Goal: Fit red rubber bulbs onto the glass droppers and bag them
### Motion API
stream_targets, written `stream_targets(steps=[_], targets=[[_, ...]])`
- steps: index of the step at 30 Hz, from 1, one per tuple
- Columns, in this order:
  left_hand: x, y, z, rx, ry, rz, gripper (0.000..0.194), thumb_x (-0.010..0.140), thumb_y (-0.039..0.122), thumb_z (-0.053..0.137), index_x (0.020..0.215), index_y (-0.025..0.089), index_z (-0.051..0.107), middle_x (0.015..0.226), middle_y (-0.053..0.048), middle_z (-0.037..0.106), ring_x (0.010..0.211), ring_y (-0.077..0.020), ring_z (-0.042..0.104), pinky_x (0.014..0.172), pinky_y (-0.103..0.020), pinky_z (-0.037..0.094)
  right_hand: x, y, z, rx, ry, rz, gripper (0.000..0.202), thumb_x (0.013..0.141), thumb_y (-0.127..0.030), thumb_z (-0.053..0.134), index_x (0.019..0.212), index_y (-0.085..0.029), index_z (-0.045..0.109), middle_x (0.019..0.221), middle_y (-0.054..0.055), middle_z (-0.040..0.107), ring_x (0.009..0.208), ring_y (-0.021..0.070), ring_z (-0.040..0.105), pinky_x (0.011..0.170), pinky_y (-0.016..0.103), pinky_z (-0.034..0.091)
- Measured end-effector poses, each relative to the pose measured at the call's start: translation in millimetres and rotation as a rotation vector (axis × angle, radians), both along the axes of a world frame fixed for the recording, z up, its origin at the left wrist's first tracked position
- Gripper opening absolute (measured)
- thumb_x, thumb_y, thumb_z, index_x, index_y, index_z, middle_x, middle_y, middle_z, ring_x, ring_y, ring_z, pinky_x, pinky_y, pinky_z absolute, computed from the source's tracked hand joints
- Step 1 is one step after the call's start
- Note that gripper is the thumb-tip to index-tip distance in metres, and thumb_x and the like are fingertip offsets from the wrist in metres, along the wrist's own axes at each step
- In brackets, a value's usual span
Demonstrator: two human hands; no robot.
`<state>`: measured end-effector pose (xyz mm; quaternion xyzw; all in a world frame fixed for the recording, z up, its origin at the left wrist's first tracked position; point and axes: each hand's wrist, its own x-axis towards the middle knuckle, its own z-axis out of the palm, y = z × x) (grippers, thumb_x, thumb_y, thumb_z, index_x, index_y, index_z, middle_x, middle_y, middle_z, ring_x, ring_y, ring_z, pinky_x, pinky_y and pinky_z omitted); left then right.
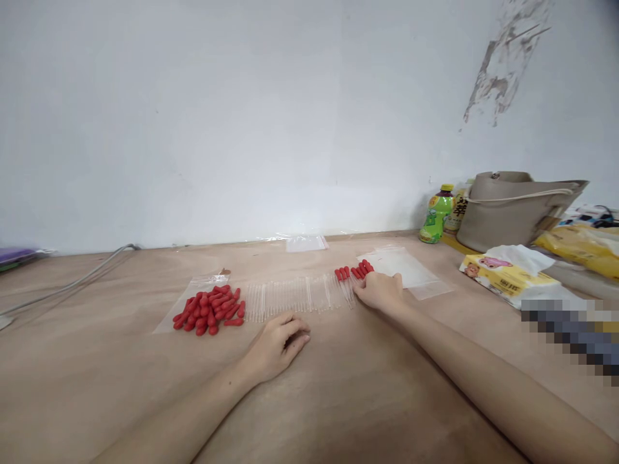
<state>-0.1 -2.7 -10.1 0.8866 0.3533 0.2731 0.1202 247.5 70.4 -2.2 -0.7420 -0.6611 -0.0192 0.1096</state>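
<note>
My right hand point(382, 291) is closed at the right end of the row, its fingertips on a dropper among those with red rubber bulbs point(342, 274); the fingers partly hide what they grip. My left hand point(283, 341) rests on the table with fingers loosely curled, thumb apart and nothing between them. Just beyond it lie many clear thin pipette tubes point(285, 296), side by side in a long row. At the left end a heap of loose red rubber bulbs point(207, 309) sits on a clear plastic bag point(167, 319).
Another clear plastic bag point(411, 267) lies beyond my right hand. A white packet point(306, 243) is by the wall. On the right stand a green bottle point(435, 216), a grey-beige bag point(507, 212) and a yellow tissue pack point(507, 274). A grey cable point(91, 276) runs along the left.
</note>
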Motion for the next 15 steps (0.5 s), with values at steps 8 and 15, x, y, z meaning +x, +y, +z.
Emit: stream_targets(steps=[8,15], targets=[[2.7,-2.6,-1.7,0.08,0.018,0.069,0.014,0.083,0.022,0.044,0.085,0.018,0.057,0.08,-0.004,0.054,0.072,-0.0156,0.051,0.065,-0.027,0.042,1.4,-1.5,-0.8,0.132,0.099,-0.017,0.034,0.079,-0.033,0.034,0.061,-0.017,0.059,0.064,0.006,0.063,0.065,0.0196,0.056,0.073,0.037,0.022],[-41.0,22.9,37.0,0.288,0.303,0.407,0.016,0.079,0.025,0.047,0.069,0.018,0.058,0.074,-0.005,0.053,0.074,-0.0212,0.05,0.069,-0.034,0.039,-12.2,-25.2,-15.8,0.522,0.204,0.26,0.032,0.086,-0.032,0.031,0.081,-0.016,0.058,0.076,0.005,0.063,0.074,0.0161,0.053,0.08,0.032,0.019]])
